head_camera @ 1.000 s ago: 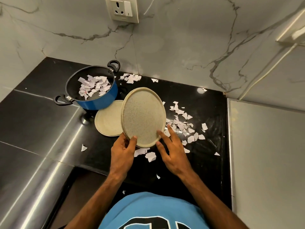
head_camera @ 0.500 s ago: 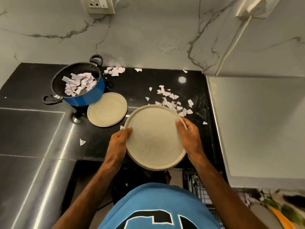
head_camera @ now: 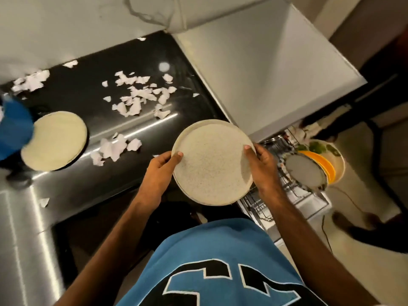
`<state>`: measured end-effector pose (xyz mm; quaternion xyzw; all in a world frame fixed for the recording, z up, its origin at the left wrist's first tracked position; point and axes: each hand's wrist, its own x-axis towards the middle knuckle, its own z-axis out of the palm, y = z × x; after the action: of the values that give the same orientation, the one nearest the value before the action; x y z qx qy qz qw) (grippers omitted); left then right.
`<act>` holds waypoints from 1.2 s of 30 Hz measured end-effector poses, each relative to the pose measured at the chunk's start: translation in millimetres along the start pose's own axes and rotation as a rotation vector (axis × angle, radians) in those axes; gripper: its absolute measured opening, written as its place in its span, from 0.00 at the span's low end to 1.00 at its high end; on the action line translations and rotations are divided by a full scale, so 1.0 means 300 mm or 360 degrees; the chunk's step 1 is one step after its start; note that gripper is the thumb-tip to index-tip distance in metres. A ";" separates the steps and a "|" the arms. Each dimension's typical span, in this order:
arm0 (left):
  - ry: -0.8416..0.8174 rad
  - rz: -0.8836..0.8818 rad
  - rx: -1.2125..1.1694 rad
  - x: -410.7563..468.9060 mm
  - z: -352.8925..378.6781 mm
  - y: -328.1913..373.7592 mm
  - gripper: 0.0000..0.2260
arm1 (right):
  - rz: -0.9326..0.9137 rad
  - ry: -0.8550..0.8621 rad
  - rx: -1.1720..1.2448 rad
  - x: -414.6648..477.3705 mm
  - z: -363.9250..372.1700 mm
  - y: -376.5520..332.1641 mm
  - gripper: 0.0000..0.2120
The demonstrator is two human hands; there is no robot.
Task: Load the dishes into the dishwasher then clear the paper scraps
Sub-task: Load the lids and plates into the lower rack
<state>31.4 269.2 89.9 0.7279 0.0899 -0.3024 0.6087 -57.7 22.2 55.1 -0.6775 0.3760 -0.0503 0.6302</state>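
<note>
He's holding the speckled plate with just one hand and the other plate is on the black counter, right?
Not quite: the head view shows both hands, left hand and right hand, holding the speckled plate. The other plate is on the black counter.

1. I can read only one marking: big black characters outlined in white on the blue shirt (head_camera: 220, 261), cut off by the frame's bottom edge.
2. I cannot tell which letters or numbers they are.

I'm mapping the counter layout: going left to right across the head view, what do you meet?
Blue pot → plate on the counter → left hand → held plate → right hand → dishwasher rack with plates.
</note>
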 end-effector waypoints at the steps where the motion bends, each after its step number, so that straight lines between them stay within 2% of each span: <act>1: -0.0042 -0.0026 0.0044 0.007 0.030 0.002 0.11 | 0.0020 0.0064 0.0009 -0.014 -0.041 0.021 0.14; 5: -0.0295 -0.0073 0.0264 0.050 0.178 0.032 0.09 | 0.0081 0.0337 0.0194 -0.064 -0.198 0.078 0.11; 9: -0.0555 0.0029 0.0437 0.079 0.339 0.083 0.09 | 0.0116 0.0540 0.0329 -0.100 -0.345 0.117 0.13; 14: -0.0702 0.0157 0.0658 0.132 0.572 0.116 0.06 | 0.0113 0.0702 0.0392 -0.111 -0.537 0.178 0.13; 16: -0.0705 0.0181 0.0784 0.155 0.666 0.116 0.05 | 0.0074 0.0741 0.0306 -0.117 -0.620 0.207 0.14; 19: -0.0761 0.0240 0.1013 0.163 0.829 0.115 0.08 | 0.0004 0.0800 0.0166 -0.125 -0.772 0.270 0.15; 26: -0.0782 0.0670 0.1681 0.159 1.156 0.102 0.12 | 0.0083 0.0806 -0.0030 -0.087 -1.017 0.450 0.16; 36: -0.1023 0.0893 0.1889 0.328 1.485 -0.123 0.11 | 0.0261 0.0854 -0.0113 0.019 -1.139 0.687 0.14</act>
<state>-55.5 -164.4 -28.7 0.8062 -0.4622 -0.3317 0.1626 -330.8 -243.9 -62.3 -0.6289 0.5845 -0.1634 0.4860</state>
